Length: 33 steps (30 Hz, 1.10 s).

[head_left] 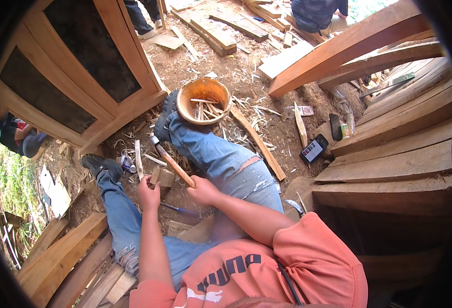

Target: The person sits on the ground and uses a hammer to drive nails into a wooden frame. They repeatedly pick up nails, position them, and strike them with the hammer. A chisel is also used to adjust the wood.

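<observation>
My right hand (204, 191) is closed round the wooden handle of a hammer (172, 163), whose metal head points up and away to the left. In my left hand (149, 193), thumb and fingers pinch a small piece of wood (155, 175). Just beyond and beside it, a squared wood block (166, 178) rests on the ground between my legs. A thin tool with a blue handle (187, 211) lies nearer to me, close to my right thigh. Its far end is partly hidden by my left hand.
A round tub (186, 107) of wood sticks stands by my right foot. Framed wooden panels (100, 123) lean at left; stacked boards (385, 159) fill the right. A phone (314, 149), a can (128, 165) and shavings lie around. Other people (316, 15) are at the edges.
</observation>
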Motion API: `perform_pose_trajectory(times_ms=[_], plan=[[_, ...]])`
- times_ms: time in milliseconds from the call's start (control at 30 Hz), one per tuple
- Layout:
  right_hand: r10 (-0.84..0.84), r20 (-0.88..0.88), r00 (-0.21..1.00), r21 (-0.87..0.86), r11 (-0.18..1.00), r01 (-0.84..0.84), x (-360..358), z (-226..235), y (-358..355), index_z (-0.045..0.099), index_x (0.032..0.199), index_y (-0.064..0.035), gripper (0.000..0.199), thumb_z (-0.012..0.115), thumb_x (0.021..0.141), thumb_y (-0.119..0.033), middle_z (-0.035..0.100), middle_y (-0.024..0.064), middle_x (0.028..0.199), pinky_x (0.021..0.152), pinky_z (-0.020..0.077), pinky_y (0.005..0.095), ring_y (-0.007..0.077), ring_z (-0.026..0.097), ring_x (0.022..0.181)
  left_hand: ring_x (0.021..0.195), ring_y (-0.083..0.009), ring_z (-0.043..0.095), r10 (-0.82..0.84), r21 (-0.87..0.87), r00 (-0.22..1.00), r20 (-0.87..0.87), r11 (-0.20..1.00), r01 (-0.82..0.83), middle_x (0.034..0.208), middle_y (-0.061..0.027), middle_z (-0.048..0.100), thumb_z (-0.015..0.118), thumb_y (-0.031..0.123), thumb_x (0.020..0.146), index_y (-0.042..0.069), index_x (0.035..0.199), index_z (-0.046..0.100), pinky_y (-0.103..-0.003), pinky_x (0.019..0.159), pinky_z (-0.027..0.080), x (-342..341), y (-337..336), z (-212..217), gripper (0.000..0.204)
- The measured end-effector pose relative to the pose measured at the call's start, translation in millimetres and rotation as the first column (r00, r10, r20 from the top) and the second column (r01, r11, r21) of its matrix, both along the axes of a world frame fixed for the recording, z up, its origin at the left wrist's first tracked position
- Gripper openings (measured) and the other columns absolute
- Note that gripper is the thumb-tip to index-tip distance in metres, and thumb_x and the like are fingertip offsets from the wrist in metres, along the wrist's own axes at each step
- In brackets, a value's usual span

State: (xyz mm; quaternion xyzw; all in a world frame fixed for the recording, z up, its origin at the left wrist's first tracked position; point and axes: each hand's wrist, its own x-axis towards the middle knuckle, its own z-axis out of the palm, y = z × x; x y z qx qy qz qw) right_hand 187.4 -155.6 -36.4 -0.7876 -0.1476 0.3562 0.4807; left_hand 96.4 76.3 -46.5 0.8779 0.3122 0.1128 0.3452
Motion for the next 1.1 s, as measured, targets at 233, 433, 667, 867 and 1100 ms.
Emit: perform_pose_trajectory(times_ms=[233,433,667,867,1100], plan=[[0.002,-0.015,1.000,0.019,1.000,-0.002,-4.8,-7.1,2.0,0.065,0.119,0.0006,0.035,0.065,0.093,-0.023,0.073,0.0265,0.102,0.084,0.0562,0.0499,0.0398,0.074,0.096,0.098,-0.0284,0.079,0.003,-0.034,0.994,0.113,0.999,0.001,0.114,-0.0177,0.077,0.081,0.005,0.089,0.002,0.126,0.074,-0.039,0.085,0.062,-14.3,12.4,-11.1,0.038],[0.040,-0.058,0.997,0.031,0.999,-0.038,-3.1,-0.1,0.5,0.065,0.120,0.0000,0.037,0.069,0.094,-0.026,0.074,0.0236,0.101,0.084,0.0559,0.0480,0.0361,0.073,0.094,0.094,-0.0264,0.080,0.070,-0.012,0.997,0.037,0.998,-0.070,0.114,-0.0187,0.078,0.078,0.008,0.094,0.003,0.131,0.075,-0.037,0.084,0.063,-18.3,11.5,-8.1,0.037],[0.102,-0.047,0.994,0.141,0.985,-0.095,-17.0,13.3,1.0,0.065,0.129,-0.0015,0.048,0.075,0.097,-0.036,0.073,0.0199,0.100,0.083,0.0562,0.0450,0.0289,0.072,0.088,0.101,-0.0331,0.078,0.055,0.168,0.990,0.127,0.983,-0.076,0.118,-0.0196,0.078,0.073,0.017,0.100,0.006,0.133,0.076,-0.040,0.088,0.062,-38.1,18.6,-22.0,0.036],[0.125,-0.165,0.978,-0.003,0.992,-0.128,-37.4,38.7,-10.4,0.063,0.125,-0.0011,0.036,0.071,0.103,-0.028,0.072,0.0139,0.089,0.076,0.0541,0.0406,0.0215,0.067,0.080,0.098,-0.0296,0.079,0.297,-0.253,0.923,0.245,0.938,-0.235,0.115,-0.0192,0.079,0.075,0.023,0.100,0.009,0.136,0.073,-0.041,0.087,0.060,-34.5,11.6,-39.5,0.038],[0.204,0.062,0.977,-0.115,0.974,-0.196,-61.7,27.0,-8.7,0.063,0.127,-0.0012,0.036,0.071,0.103,-0.027,0.072,0.0149,0.086,0.076,0.0544,0.0423,0.0251,0.070,0.079,0.093,-0.0293,0.080,0.331,-0.278,0.941,0.075,0.913,-0.299,0.112,-0.0139,0.081,0.079,0.027,0.097,0.010,0.127,0.076,-0.043,0.084,0.061,-29.2,4.1,-1.2,0.035]])
